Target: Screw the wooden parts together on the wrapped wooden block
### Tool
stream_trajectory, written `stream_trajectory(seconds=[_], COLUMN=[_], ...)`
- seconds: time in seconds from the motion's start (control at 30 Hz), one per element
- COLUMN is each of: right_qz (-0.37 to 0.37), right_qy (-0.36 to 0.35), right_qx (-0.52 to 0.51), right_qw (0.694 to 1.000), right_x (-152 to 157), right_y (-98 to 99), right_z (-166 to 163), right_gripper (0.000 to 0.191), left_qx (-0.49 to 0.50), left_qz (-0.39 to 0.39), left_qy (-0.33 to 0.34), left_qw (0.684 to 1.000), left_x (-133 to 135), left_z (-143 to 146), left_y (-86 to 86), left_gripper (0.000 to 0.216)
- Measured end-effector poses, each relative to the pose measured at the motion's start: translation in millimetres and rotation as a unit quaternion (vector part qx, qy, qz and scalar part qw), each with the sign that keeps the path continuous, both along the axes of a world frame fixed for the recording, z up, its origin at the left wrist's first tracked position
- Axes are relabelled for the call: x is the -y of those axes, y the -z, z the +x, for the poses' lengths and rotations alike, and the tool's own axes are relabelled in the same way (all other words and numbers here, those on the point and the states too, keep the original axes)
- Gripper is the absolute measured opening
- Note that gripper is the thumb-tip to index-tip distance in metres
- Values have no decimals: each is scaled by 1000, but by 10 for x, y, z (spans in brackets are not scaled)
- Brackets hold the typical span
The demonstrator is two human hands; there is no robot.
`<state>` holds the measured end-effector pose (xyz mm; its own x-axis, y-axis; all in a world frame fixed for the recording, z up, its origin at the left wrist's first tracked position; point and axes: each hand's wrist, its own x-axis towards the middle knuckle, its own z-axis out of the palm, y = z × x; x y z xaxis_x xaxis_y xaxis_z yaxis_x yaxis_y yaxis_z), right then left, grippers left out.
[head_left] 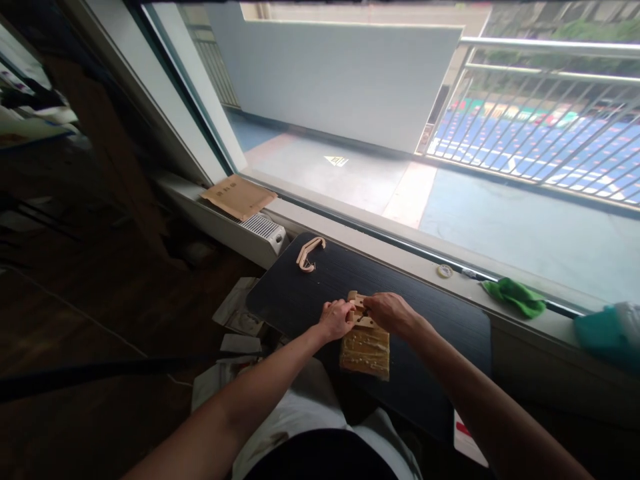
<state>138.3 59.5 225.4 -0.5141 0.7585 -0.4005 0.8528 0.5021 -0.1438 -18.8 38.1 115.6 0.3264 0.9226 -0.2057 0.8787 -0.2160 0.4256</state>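
Note:
My left hand (337,320) is closed on the left side of a small light wooden piece (364,321) with dark holes or notches in it. At its right side, my right hand (391,311) is closed, the fingertips reaching over the piece. Whatever those fingers may hold is hidden, though a small dark spot shows beneath them. Directly below and nearer to me lies a yellowish wooden block (366,353), apparently wrapped in clear film or tape with pale dots on it. The wooden piece seems to rest on or against its far end; I cannot tell which.
On the dark table (410,373) lies a curved wooden frame (303,257), back left. The windowsill bears a tape roll (444,271) and a green cloth (515,297). A cardboard sheet (240,195) covers part of a radiator (263,228). A red-and-white card (467,437) is at the right edge.

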Motion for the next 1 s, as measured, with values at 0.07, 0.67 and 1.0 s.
stream_trajectory(seconds=[0.07, 0.67, 1.0], right_qz=[4, 5, 5], right_qy=[0, -6, 18], right_qx=[3, 24, 14], right_qw=[1000, 1000, 1000], right_x=[1, 194, 191], right_y=[9, -97, -5], right_z=[13, -193, -133], right_gripper=[22, 24, 23], left_qx=[2, 35, 44], left_qz=[3, -48, -68], left_qy=[6, -20, -25], left_qw=[1000, 998, 996], left_x=[-9, -66, -61], left_z=[2, 47, 69], left_y=[1, 30, 6], left_gripper=[27, 7, 6])
